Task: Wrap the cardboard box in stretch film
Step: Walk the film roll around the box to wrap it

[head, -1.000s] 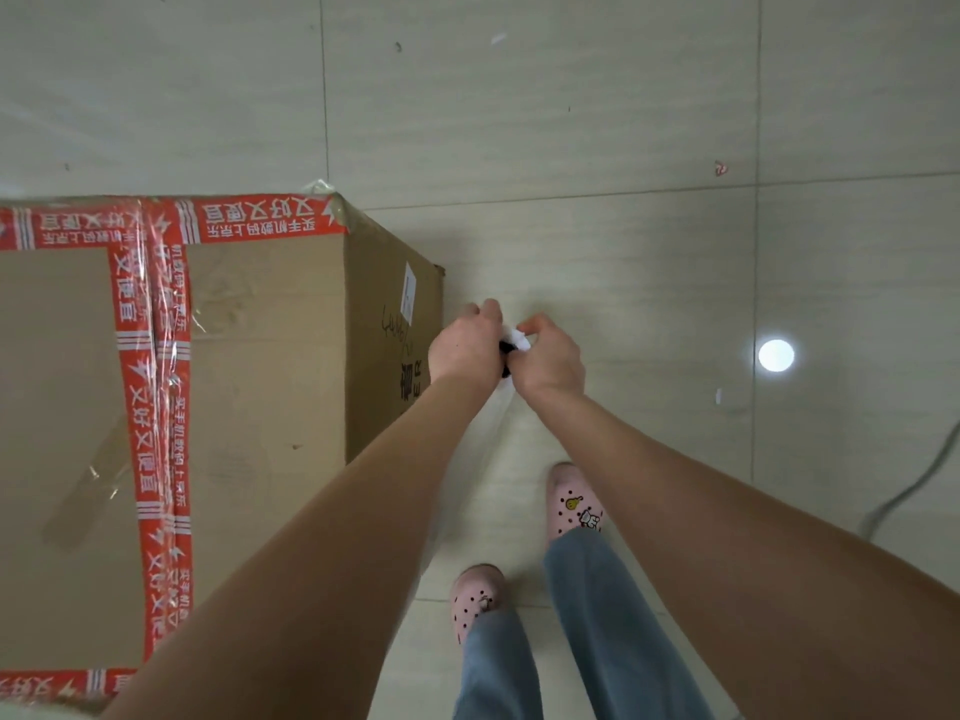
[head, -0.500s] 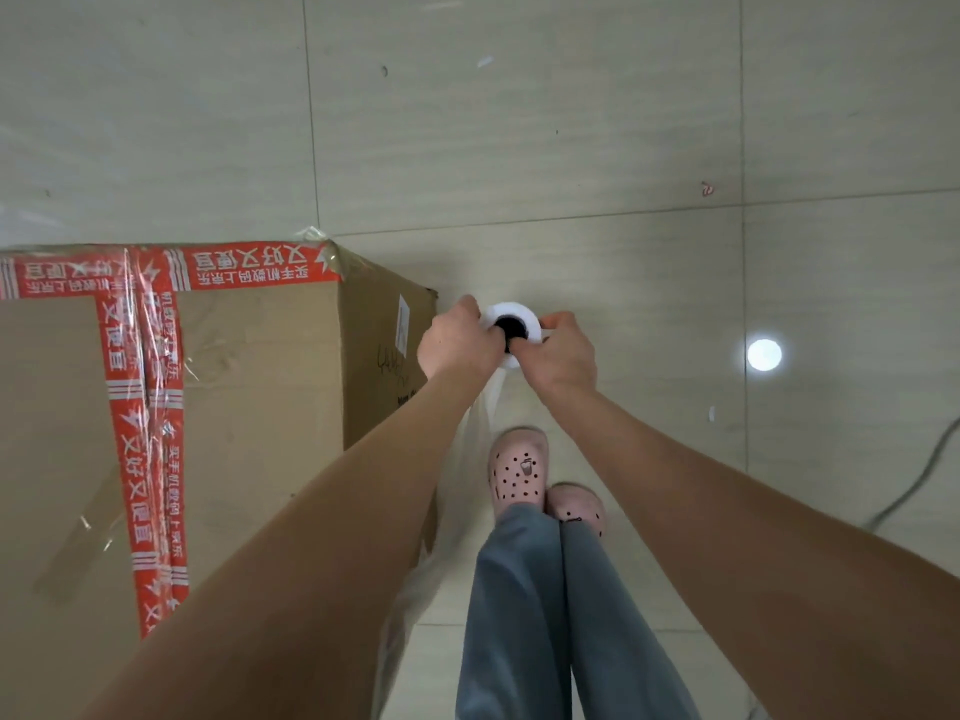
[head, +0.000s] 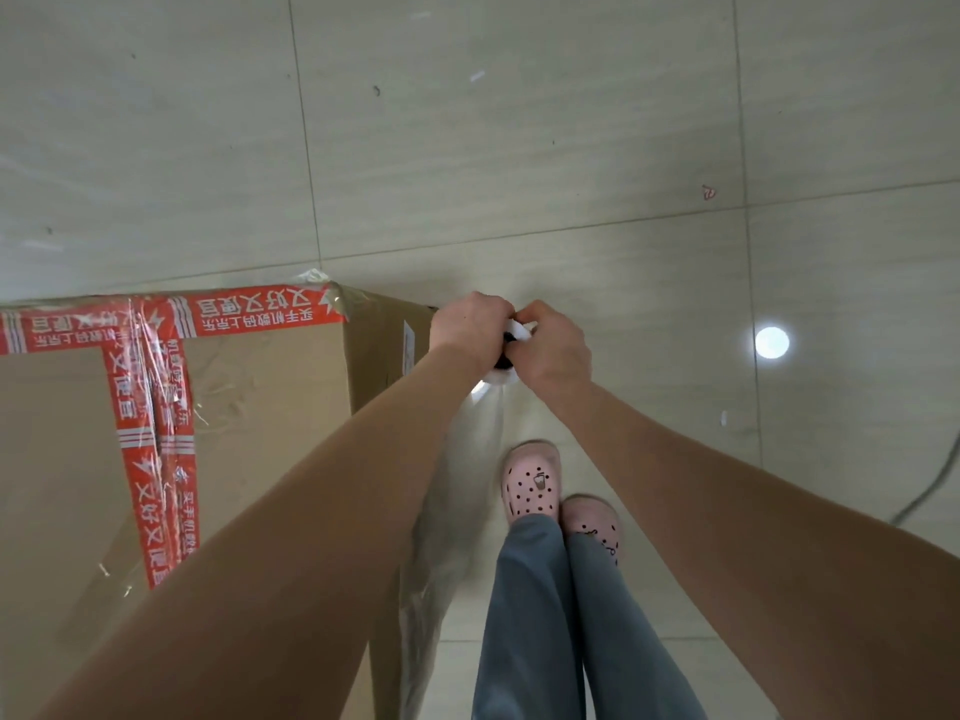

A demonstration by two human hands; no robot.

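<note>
1. The cardboard box [head: 260, 407] sits on the tiled floor [head: 519, 148] at the person's left. It is sealed with red tape [head: 156, 459], and clear film already clings over part of its top.
2. Both hands meet just beside the box's far right corner. The left hand [head: 470, 330] has its fingers curled round the roll of film [head: 501, 377], and the right hand [head: 553, 350] grips it from the other side. The hands hide most of the roll, so only a bit of white rim and dark core shows.
3. A sheet of film [head: 462, 485] runs from the roll back along the box's right wall towards the person. Lower down it looks wrinkled and loose rather than flat.
4. From where I stand, the job now is to carry the film round that corner. I would pull it taut first so the slack comes out.
5. Hold the roll upright and close to the cardboard so the sheet lies square on the wall. A tilted roll would likely bunch the film into a rope.
6. Let the roll turn between the fingers instead of clamping it hard, or the film may tear at the corner.
7. Mind the feet: the pink clogs [head: 530, 485] are just beside the hanging sheet. The cable [head: 930, 491] lies well apart to the right.
</note>
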